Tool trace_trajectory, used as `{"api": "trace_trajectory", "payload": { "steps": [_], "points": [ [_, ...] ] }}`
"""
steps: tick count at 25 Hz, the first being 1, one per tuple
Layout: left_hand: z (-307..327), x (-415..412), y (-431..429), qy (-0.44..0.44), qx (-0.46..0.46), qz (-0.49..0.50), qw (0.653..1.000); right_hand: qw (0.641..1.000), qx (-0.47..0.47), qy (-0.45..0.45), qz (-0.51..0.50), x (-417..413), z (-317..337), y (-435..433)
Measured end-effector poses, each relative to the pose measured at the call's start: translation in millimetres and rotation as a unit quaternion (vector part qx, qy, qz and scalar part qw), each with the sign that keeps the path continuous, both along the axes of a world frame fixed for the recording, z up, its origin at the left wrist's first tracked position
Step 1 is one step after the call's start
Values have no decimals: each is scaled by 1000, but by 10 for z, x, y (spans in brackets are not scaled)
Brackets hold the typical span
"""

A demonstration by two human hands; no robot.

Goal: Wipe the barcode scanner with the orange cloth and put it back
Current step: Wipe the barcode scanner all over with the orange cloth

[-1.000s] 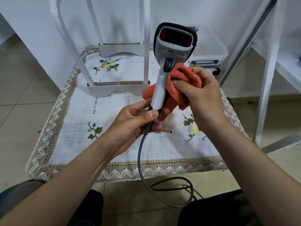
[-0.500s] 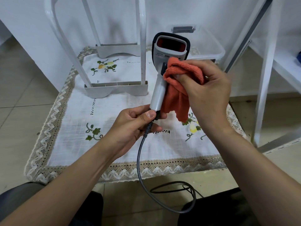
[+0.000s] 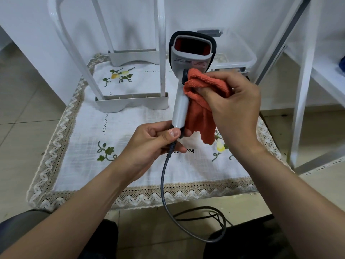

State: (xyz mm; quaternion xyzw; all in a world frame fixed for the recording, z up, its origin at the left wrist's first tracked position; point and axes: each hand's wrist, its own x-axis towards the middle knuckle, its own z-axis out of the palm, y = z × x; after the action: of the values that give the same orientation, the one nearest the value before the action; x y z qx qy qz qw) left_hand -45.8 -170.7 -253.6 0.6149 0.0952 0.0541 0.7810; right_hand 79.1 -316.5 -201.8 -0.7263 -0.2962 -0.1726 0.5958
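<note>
Upright grey scanner (image 3: pixel 180 107), bunched orange cloth (image 3: pixel 203 90)

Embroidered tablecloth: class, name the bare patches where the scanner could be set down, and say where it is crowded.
Free: the tablecloth's left stretch between the lace edge and the left hand, in front of the white rack; also the front strip along the near lace. Crowded: the centre-right, under the scanner, orange cloth and right hand, and the back, with the rack's feet and a clear bin.

Bare forearms, no sleeves, dark trousers (image 3: pixel 100 240) at knees
</note>
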Motion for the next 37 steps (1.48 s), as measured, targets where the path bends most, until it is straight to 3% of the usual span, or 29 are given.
{"api": "trace_trajectory", "payload": {
  "steps": [4, 9, 15, 19, 24, 27, 31, 37],
  "points": [
    [16, -9, 30, 4, 1, 8, 1000, 997, -63, -33, 23, -14, -24, 15],
    [32, -19, 23, 7, 8, 4, 1000, 998, -48, -30, -14, 11, 30, 14],
    [22, -15, 75, 9, -4, 16, 1000, 986, -154, -10, 62, -58, -1, 18],
    [0, -2, 102, 15, -24, 33, 999, 988, -112, 61, 91, -13, 80, -47],
    [-16, 15, 94, 27, -59, 41, 997, 992, -50, 107, 46, 158, 105, -89],
    [-31, 13, 80, 29, -49, 34, 998, 996, -28, 84, 27, 122, 86, -62],
    [-32, 0, 35, 23, -17, 15, 999, 997, -74, -8, 2, 35, 49, 19],
    [-5, -28, 25, 17, 2, 10, 1000, 989, -139, -26, 36, 54, -11, 34]
  ]
}}
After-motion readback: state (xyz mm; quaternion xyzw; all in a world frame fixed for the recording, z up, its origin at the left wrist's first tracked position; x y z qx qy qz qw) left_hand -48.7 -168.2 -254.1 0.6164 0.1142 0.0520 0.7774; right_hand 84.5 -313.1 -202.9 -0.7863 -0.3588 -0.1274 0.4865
